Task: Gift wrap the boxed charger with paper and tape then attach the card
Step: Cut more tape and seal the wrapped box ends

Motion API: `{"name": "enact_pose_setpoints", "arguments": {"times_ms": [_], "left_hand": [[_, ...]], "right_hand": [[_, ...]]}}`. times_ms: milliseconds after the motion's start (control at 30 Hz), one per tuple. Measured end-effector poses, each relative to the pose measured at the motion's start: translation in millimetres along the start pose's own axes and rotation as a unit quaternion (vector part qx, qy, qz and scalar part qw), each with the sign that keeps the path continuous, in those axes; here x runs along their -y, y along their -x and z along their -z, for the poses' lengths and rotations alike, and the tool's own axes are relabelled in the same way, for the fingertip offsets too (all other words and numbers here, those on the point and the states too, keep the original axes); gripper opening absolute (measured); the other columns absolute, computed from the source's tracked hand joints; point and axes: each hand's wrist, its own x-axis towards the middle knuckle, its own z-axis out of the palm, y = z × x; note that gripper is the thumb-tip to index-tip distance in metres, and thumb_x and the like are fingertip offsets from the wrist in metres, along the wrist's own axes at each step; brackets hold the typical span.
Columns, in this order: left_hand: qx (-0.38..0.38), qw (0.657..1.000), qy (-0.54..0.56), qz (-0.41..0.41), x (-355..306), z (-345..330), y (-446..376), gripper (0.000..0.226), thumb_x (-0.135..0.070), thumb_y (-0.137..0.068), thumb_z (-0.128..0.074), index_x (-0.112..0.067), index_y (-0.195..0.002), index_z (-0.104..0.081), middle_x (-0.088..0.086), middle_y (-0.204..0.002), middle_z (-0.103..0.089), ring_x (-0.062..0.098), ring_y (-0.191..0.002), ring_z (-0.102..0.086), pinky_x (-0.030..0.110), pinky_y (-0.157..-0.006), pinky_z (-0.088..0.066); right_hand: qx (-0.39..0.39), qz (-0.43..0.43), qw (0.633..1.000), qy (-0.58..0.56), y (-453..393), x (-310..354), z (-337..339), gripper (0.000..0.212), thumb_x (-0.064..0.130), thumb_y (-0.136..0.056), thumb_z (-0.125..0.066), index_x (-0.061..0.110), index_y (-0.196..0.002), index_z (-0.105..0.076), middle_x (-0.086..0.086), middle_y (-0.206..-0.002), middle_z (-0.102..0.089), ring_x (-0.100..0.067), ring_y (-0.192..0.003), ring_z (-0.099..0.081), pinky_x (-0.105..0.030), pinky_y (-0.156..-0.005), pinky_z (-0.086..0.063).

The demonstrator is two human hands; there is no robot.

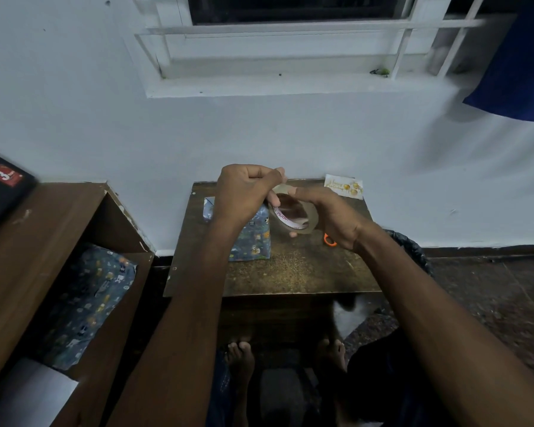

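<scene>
A roll of brown tape [293,215] is held up above the small brown surface [290,272] by both hands. The roll is gripped by the right hand [336,220], with fingers curled round its rim. The loose tape end is pinched at the roll's 11 o'clock edge by the left hand [244,192]. The box wrapped in blue patterned paper [253,241] is set on the surface, at 8 o'clock from the roll. The card [344,186] is laid at the surface's 1 o'clock corner. An orange scissor handle [329,240] is seen under the right hand.
</scene>
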Motion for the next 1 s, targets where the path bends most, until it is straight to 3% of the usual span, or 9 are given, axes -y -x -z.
{"name": "enact_pose_setpoints", "arguments": {"times_ms": [133, 300, 400, 467, 567, 733, 1000], "left_hand": [[0.002, 1.000, 0.006, -0.004, 0.1, -0.4, -0.8, 0.022, -0.034, -0.096, -0.078, -0.017, -0.084, -0.085, 0.012, -0.058, -0.068, 0.020, -0.056, -0.062, 0.040, -0.074, -0.060], [0.022, 1.000, 0.015, -0.009, -1.2, 0.2, -0.2, 0.022, -0.035, -0.097, -0.077, -0.017, -0.086, -0.085, 0.013, -0.058, -0.065, 0.023, -0.057, -0.061, 0.036, -0.069, -0.056], [0.024, 0.999, 0.025, -0.013, -1.8, 1.7, 0.7, 0.020, -0.033, -0.098, -0.077, -0.018, -0.088, -0.085, 0.015, -0.057, -0.063, 0.021, -0.055, -0.058, 0.033, -0.067, -0.053], [0.017, 0.999, 0.029, -0.012, -0.8, 2.2, 0.9, 0.020, -0.033, -0.097, -0.077, -0.017, -0.088, -0.085, 0.015, -0.057, -0.062, 0.020, -0.054, -0.055, 0.032, -0.065, -0.050], [0.007, 1.000, 0.030, -0.005, 0.5, 2.5, 0.9, 0.021, -0.032, -0.098, -0.077, -0.013, -0.089, -0.083, 0.010, -0.055, -0.060, 0.018, -0.051, -0.052, 0.029, -0.061, -0.047], [0.002, 1.000, 0.024, -0.014, 0.9, 2.1, 0.9, 0.023, -0.031, -0.100, -0.074, -0.012, -0.089, -0.082, 0.010, -0.056, -0.063, 0.019, -0.052, -0.056, 0.029, -0.060, -0.051], [0.003, 1.000, 0.007, -0.025, 1.7, 0.1, 2.1, 0.023, -0.032, -0.100, -0.073, -0.015, -0.088, -0.081, 0.011, -0.062, -0.068, 0.020, -0.057, -0.062, 0.036, -0.067, -0.059]], "right_hand": [[-0.042, 0.018, 0.999, 0.011, -0.5, 1.0, 9.2, 0.050, 0.049, -0.092, -0.062, 0.011, -0.123, -0.075, -0.016, -0.117, -0.077, -0.034, -0.113, -0.073, -0.060, -0.089, -0.056], [-0.008, 0.035, 0.999, 0.005, 2.8, 6.5, 15.5, 0.053, 0.049, -0.100, -0.056, 0.002, -0.119, -0.072, -0.028, -0.107, -0.076, -0.049, -0.099, -0.074, -0.045, -0.073, -0.057], [0.031, 0.023, 0.999, -0.003, 0.5, 4.8, 16.9, 0.058, 0.053, -0.101, -0.051, 0.001, -0.119, -0.069, -0.032, -0.105, -0.074, -0.040, -0.084, -0.076, -0.042, -0.066, -0.061], [0.037, 0.042, 0.998, -0.020, -3.3, 1.2, 16.2, 0.054, 0.048, -0.108, -0.044, 0.000, -0.123, -0.064, -0.034, -0.101, -0.073, -0.038, -0.076, -0.075, -0.043, -0.072, -0.059], [0.026, 0.086, 0.995, -0.035, -7.9, -3.4, 12.8, 0.040, 0.042, -0.111, -0.044, 0.005, -0.122, -0.056, -0.025, -0.092, -0.070, -0.039, -0.075, -0.074, -0.048, -0.078, -0.052], [-0.021, 0.141, 0.990, 0.007, -8.4, -3.9, 12.7, 0.035, 0.029, -0.108, -0.052, -0.002, -0.120, -0.063, -0.019, -0.096, -0.065, -0.029, -0.078, -0.069, -0.042, -0.067, -0.062], [-0.024, 0.145, 0.989, 0.032, -10.8, -5.1, 11.2, 0.027, 0.032, -0.107, -0.051, 0.011, -0.113, -0.068, 0.000, -0.098, -0.068, -0.017, -0.089, -0.061, -0.027, -0.061, -0.053]]}}
